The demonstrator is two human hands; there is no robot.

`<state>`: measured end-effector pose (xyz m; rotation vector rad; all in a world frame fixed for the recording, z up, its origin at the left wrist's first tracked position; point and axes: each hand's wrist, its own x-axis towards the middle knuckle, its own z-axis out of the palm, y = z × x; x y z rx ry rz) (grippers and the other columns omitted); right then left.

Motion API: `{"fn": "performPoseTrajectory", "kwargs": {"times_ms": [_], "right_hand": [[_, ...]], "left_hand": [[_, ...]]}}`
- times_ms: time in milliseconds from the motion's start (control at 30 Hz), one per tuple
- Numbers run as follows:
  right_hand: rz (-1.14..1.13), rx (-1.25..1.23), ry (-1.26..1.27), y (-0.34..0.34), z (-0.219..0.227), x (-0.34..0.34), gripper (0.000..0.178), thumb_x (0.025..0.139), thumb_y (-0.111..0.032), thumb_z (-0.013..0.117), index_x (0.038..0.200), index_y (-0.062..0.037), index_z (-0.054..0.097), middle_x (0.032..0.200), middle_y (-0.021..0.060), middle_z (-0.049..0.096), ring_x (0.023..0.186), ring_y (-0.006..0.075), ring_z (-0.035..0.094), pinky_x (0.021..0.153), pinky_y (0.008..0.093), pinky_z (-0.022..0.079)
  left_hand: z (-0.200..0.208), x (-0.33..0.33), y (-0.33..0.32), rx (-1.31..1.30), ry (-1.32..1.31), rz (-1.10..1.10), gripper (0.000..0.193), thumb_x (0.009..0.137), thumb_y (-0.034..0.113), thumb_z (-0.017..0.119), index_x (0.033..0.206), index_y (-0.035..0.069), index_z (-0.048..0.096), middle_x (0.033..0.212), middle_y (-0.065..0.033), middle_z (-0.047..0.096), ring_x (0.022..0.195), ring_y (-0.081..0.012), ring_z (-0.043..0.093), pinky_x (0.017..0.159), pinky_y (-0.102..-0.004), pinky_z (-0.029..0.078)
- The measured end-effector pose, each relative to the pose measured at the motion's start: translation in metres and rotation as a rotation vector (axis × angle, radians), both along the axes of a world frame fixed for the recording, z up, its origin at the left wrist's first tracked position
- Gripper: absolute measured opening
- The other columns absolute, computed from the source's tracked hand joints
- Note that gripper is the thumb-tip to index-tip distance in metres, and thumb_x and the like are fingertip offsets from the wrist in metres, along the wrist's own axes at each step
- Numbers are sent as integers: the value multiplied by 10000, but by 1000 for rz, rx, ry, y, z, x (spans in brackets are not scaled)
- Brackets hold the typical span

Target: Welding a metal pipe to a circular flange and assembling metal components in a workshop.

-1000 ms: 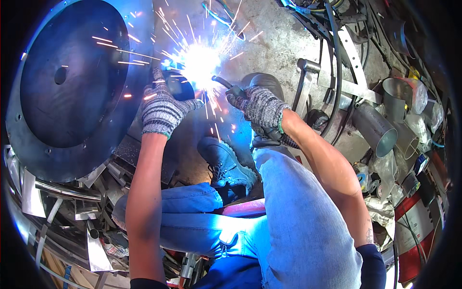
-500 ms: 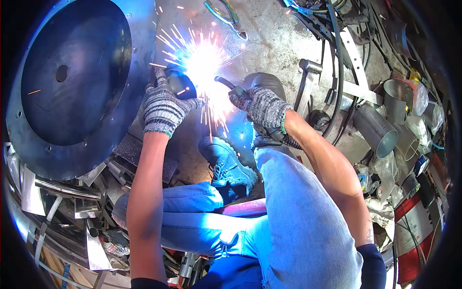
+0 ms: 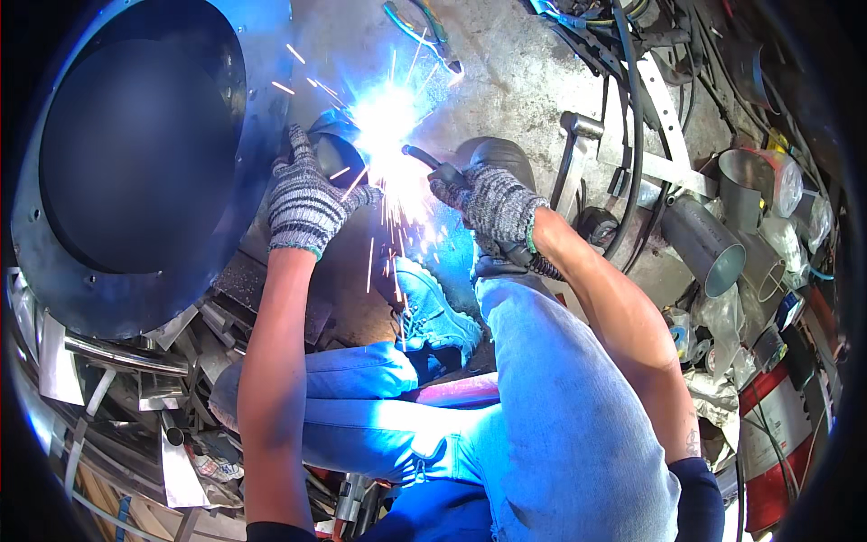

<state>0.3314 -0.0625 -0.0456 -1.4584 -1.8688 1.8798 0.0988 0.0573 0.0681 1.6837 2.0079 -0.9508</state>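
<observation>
My left hand [image 3: 309, 203], in a grey striped knit glove, grips a dark round metal piece [image 3: 338, 155], perhaps a short pipe; glare hides its far side. In my right hand [image 3: 501, 206], gloved alike, is a welding torch [image 3: 421, 155] with a dark curved neck. Its tip points left into a blinding white arc [image 3: 384, 117] that touches the metal piece's right side. Sparks fly up and fall below the arc. The exact weld spot is washed out.
A large ring-rimmed metal disc [image 3: 208, 262] stands at the left. Pliers [image 3: 424, 36] lie on the concrete floor beyond the arc, a hammer [image 3: 578, 135] to the right. Cut pipes [image 3: 704, 244] and cables [image 3: 637, 126] crowd the right. My boot [image 3: 433, 312] is below the sparks.
Both hands hold almost the same place. The arc's glow has shrunk a little and the spark pattern differs. The disc's inner face has darkened, its small centre hole no longer visible.
</observation>
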Motion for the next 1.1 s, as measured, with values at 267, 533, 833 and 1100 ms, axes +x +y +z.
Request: {"fn": "performPoseTrajectory", "kwargs": {"times_ms": [267,533,833,1100], "right_hand": [[-239,-266,-82,15,32,2,604,1090,-535,611,1144,57,724,744,174,708,680,248,714,678,423,559],[-49,207,12,7,11,-6,565,1119,-548,513,1142,-36,750,783,266,689,724,423,710,699,514,560],[-449,-264,-107,-8,23,8,609,1099,-544,552,1097,35,740,815,287,702,810,462,717,776,536,561],[-453,-300,-84,1,41,7,598,1064,-521,633,967,61,728,729,273,670,723,415,699,683,516,531]], "left_hand": [[8,9,4,-49,64,71,1587,575,657,1005,1749,147,65,1663,-356,351,1497,-463,487,1223,-494,467],[8,5,5,-39,20,63,1607,562,633,1020,1748,136,57,1690,-366,304,1536,-462,442,1249,-494,439],[-8,1,-9,24,-100,32,1568,584,582,1032,1749,156,73,1710,-355,277,1553,-469,408,1261,-507,414],[-4,-14,-12,49,-124,-449,1381,617,404,1036,1728,264,227,1703,-332,241,1561,-523,318,1270,-546,390]]}}
